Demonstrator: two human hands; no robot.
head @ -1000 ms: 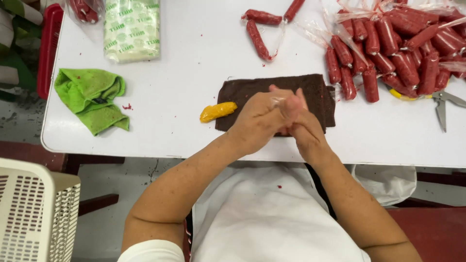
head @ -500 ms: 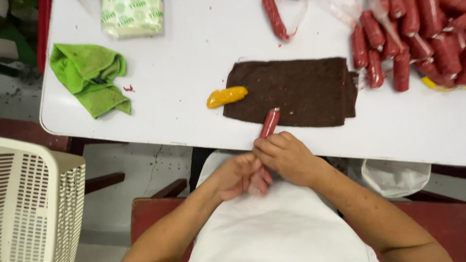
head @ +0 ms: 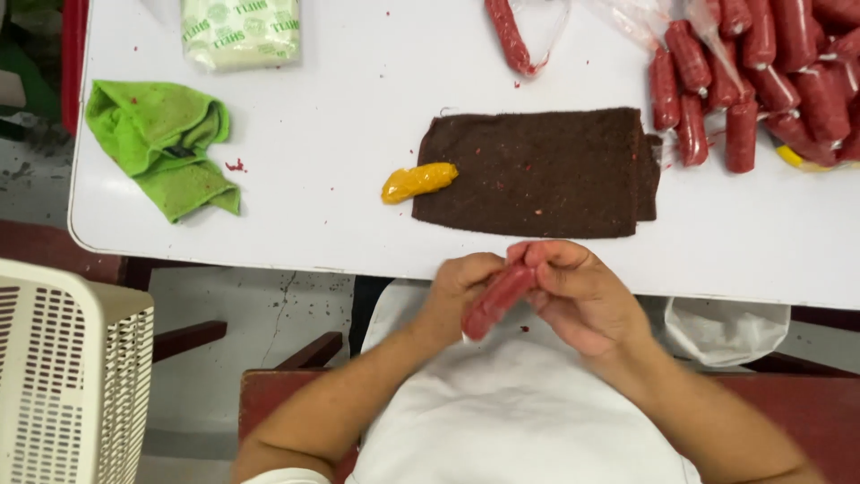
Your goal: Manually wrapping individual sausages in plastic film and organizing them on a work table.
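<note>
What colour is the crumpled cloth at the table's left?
Bright green cloth, clearest in the head view.

You had bright, even overhead light, and the white table (head: 358, 206) came out nearly washed, with only faint shadows. Your hands, left (head: 461, 291) and right (head: 582, 296), were slightly smeared by motion, and the frame's edges bowed a little.
</note>
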